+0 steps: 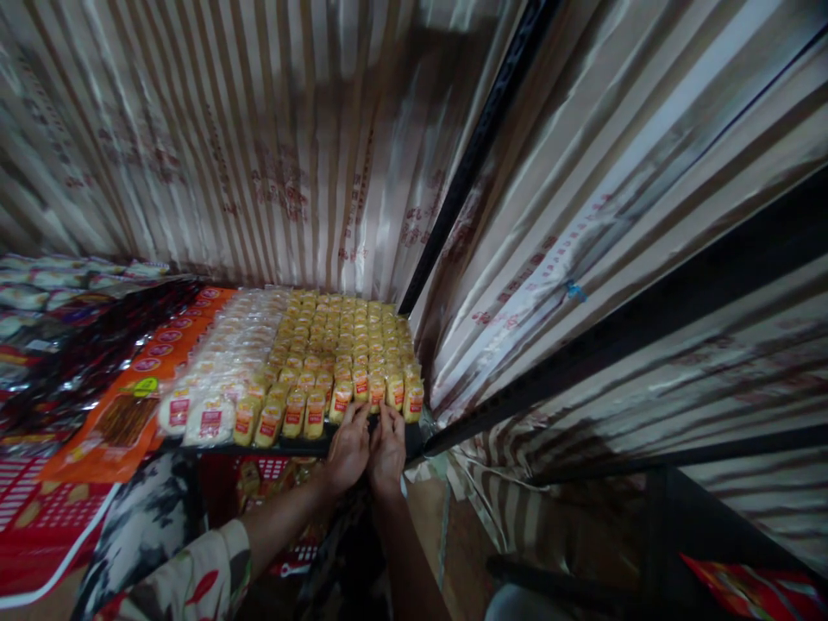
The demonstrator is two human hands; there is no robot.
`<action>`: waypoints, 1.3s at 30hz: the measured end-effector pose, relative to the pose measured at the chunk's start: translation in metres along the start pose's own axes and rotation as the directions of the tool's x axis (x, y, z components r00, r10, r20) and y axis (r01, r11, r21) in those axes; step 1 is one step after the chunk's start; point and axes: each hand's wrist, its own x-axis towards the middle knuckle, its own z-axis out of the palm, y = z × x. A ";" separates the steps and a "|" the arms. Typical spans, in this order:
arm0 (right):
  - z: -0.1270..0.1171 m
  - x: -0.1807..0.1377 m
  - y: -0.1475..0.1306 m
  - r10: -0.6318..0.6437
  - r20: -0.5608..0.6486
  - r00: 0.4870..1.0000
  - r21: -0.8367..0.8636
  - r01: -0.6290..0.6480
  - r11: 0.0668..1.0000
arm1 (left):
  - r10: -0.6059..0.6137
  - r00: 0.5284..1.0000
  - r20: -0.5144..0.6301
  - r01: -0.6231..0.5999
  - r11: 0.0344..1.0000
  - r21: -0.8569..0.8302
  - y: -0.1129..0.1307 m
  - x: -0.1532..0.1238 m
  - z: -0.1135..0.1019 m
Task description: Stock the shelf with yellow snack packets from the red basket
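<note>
Rows of small yellow wrapped cakes [314,412] with red labels stand on a dark shelf. At the front row, my left hand [349,448] is closed, with its fingertips gripping the lower end of a wrapped cake. Right beside it, my right hand [388,448] is closed too, its thumb and fingers at the base of a neighbouring wrapped cake [377,392]. The two hands almost touch. My fingers partly hide the cakes' lower ends. To the left stand rows of white wrapped cakes [210,421] with pink labels.
Orange snack bags [122,423] and dark shiny packs [97,345] lie further left. Below the shelf are a red basket [58,552] with a white handle and more yellow packs [249,483]. Striped plastic sheeting [291,155] and a black metal post [479,155] stand behind.
</note>
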 end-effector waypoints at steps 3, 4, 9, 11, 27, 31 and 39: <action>0.001 0.000 0.000 -0.018 -0.016 1.000 -0.040 0.017 0.999 | 0.063 0.998 -0.012 -0.064 0.998 -0.018 -0.004 -0.015 -0.007; 0.002 0.000 0.000 -0.026 -0.024 0.999 -0.049 0.024 0.998 | 0.087 0.996 -0.022 -0.087 0.996 -0.016 -0.005 -0.020 -0.010; 0.007 0.004 -0.003 -0.056 -0.036 0.998 -0.126 0.051 0.991 | 0.106 0.992 -0.066 -0.103 0.993 0.052 -0.011 -0.037 -0.023; 0.008 0.005 -0.005 -0.045 -0.024 0.999 -0.162 0.040 0.986 | 0.099 0.993 -0.066 -0.094 0.993 0.077 -0.012 -0.037 -0.025; 0.003 0.009 -0.020 -0.002 -0.005 1.000 -0.203 0.001 0.979 | 0.074 0.996 -0.041 -0.071 0.994 0.084 -0.016 -0.031 -0.024; 0.001 0.009 -0.018 -0.040 -0.021 0.999 -0.153 0.036 0.988 | 0.050 0.998 -0.039 -0.048 0.998 0.051 -0.017 -0.030 -0.020; 0.007 0.000 -0.028 -0.111 0.035 0.993 0.058 0.109 0.992 | 0.043 0.999 -0.026 -0.044 0.999 -0.026 -0.012 -0.035 -0.029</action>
